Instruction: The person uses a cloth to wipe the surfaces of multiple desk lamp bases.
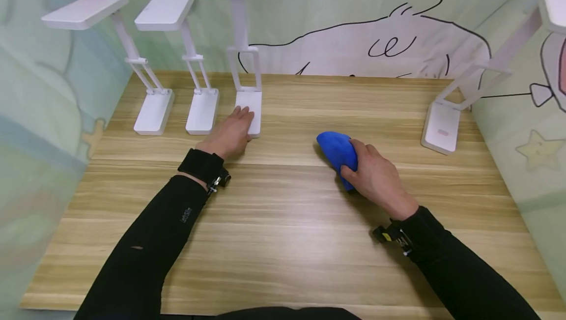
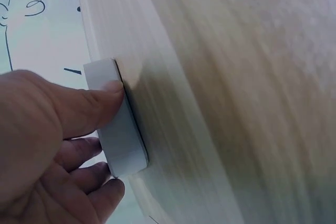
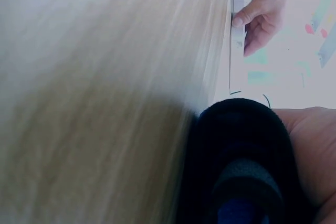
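Observation:
My left hand (image 1: 231, 130) grips the base of a white folding desk lamp (image 1: 248, 106), the rightmost of the group at the left. In the left wrist view, the thumb (image 2: 100, 106) presses the side of the base and the other fingers lie over its top. A folded blue cloth (image 1: 337, 153) is in my right hand (image 1: 376, 175), thumb on the near side, over the middle right of the table. The right wrist view shows this bundle (image 3: 236, 129) dark and close up, with my left hand (image 3: 268, 11) at the lamp base behind.
Two more white lamps (image 1: 202, 111) (image 1: 154, 112) stand in a row to the left on the wooden table (image 1: 283, 241). Another lamp (image 1: 442, 126) stands at the right edge, its arm leaning right. A printed cloth backdrop (image 1: 336, 10) rises behind the table.

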The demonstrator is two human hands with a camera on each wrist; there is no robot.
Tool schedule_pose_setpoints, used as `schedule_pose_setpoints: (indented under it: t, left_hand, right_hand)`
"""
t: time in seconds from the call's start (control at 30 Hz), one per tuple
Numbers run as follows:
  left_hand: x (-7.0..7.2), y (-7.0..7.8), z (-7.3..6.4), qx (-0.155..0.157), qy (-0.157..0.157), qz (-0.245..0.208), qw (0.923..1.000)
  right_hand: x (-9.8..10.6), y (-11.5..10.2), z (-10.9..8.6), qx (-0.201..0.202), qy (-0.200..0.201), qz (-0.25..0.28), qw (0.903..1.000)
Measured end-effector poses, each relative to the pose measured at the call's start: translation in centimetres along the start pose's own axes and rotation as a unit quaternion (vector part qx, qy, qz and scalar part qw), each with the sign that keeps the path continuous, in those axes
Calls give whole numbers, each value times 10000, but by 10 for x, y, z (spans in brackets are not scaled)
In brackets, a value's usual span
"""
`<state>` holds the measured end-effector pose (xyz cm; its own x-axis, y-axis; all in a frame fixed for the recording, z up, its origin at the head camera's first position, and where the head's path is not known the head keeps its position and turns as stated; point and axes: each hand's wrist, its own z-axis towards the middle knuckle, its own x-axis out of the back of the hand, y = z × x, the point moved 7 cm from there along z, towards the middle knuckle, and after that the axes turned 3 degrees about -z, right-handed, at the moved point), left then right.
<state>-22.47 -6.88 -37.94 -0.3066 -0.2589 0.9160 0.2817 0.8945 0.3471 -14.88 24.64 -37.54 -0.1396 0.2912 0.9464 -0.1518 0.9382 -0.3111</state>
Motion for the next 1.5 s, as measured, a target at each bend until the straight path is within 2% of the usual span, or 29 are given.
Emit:
schedule_pose_setpoints:
  t: [0.1,0.17,0.23,0.3,0.4,0.53,0.6,0.7,0.77,0.83,1.0,1.1,1.23,1.33,1.4,1.5]
  left_hand:
    - [-1,10,-6,-35,-83,-275,9996]
    - [-1,23,-12,-111,-104,-642,9978]
    - [-2,41,-19,-130,-110,-1142,9933]
    - [-7,57,-25,-117,-131,-1685,9855]
    - [-22,76,-34,-8,-375,-2623,9642]
    - [-40,91,-39,-10,-681,-3633,9292]
    - [-43,94,-40,53,-568,-3899,9191]
    - [-41,92,-40,280,-227,-4165,9084]
    - [-38,87,-39,431,-22,-4174,9077]
    - [-35,81,-40,530,22,-4071,9119]
    - [-31,62,-48,649,-242,-3329,9404]
    - [-31,53,-54,699,-412,-3001,9504]
    - [-33,44,-60,723,-573,-2941,9513]
    - [-37,42,-63,669,-700,-3029,9481]
    - [-40,42,-63,620,-782,-3089,9458]
    - [-43,42,-63,534,-832,-3114,9451]
  right_hand:
    - [0,1,1,-95,-67,169,9998]
    - [0,1,2,-150,-108,341,9992]
    - [-1,-2,6,-164,-115,523,9984]
    - [-3,-10,10,-129,-88,703,9974]
    - [-6,-29,16,-36,-13,1134,9935]
    - [-13,-60,19,187,-1,2022,9792]
    - [-17,-74,18,416,-23,2361,9708]
    - [-20,-88,14,835,2,2547,9634]
    - [-19,-91,13,1067,49,2533,9615]
    - [-16,-87,13,1206,180,2344,9645]
    - [1,-54,21,1100,807,1322,9818]
    - [13,-22,26,867,1245,697,9860]
    - [29,21,30,542,1835,11,9815]
    - [42,51,33,243,2154,-409,9754]
    - [49,69,35,-2,2192,-633,9736]
    - [56,95,36,-490,2019,-829,9747]
